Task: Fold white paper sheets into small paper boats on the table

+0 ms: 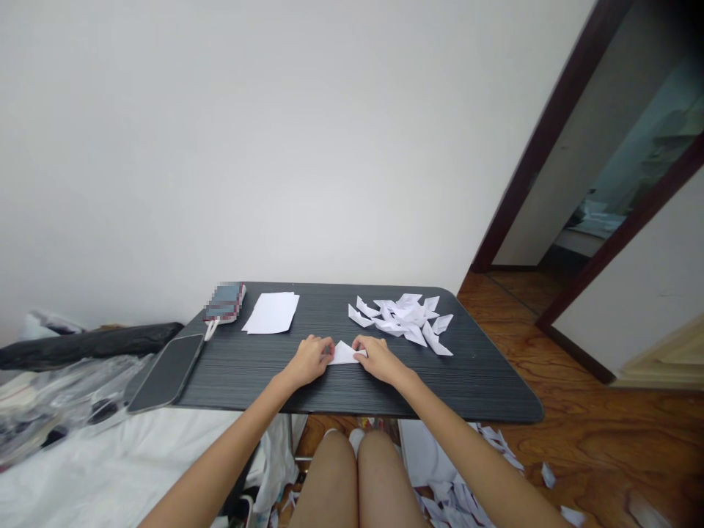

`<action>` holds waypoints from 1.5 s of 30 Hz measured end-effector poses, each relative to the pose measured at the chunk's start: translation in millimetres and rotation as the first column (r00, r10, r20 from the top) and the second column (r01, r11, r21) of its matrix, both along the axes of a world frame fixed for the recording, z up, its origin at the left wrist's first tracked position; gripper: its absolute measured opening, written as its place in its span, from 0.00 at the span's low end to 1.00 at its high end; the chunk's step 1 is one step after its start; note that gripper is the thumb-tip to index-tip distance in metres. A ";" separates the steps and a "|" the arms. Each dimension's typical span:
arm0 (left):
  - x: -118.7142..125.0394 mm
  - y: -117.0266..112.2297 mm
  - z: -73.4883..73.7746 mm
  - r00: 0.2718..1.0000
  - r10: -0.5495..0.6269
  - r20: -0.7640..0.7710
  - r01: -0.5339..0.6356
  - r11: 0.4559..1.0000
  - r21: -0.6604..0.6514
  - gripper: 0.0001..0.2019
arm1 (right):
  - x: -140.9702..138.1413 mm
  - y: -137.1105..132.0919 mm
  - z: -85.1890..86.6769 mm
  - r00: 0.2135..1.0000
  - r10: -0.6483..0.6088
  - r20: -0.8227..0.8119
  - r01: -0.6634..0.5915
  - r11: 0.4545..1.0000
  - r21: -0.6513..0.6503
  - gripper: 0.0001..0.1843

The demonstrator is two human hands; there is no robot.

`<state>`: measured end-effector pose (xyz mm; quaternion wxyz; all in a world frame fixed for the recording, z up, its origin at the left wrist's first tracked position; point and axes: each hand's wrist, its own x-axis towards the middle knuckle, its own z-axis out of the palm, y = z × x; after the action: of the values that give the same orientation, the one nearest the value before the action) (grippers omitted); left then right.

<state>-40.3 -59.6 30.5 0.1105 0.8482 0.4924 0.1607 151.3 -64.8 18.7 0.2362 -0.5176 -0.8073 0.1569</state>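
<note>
- Head view: the folded white paper (343, 354) lies near the middle of the near edge of the dark surface (242, 375), its peak toward the far edge.
- The left hand (312, 360) has its fingers closed about the paper's left end; the right hand (378, 359) grips the right end, thumb and fingers bent inward.
- Toward the far edge, a heap of folded pieces (404, 317) lies near the far right corner; the plain sheets (271, 313) lie nearer the far left corner.
- A dark flat panel (168, 372) lies at the left edge; a pixelated object (225, 302) sits at the far left corner.
</note>
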 end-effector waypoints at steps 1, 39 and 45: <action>0.4 -2.0 -0.8 1.000 0.019 -0.023 -0.018 0.999 0.026 0.05 | -1.4 -3.9 0.4 0.999 -0.026 0.029 0.024 0.998 0.056 0.07; -4.5 -0.2 -10.6 0.545 0.249 0.801 0.181 0.897 -0.402 0.16 | -9.0 7.4 -7.0 0.827 0.051 -0.560 0.031 0.990 0.137 0.04; -3.2 -2.9 -8.6 0.405 0.363 0.839 0.328 0.799 -0.504 0.16 | -11.3 0.6 -4.7 0.844 0.136 -0.518 0.000 0.967 0.254 0.04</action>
<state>-43.5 -62.6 21.9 0.6212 0.5303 0.3821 0.4323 140.0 -64.2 13.9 0.5065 -0.3917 -0.7412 0.2017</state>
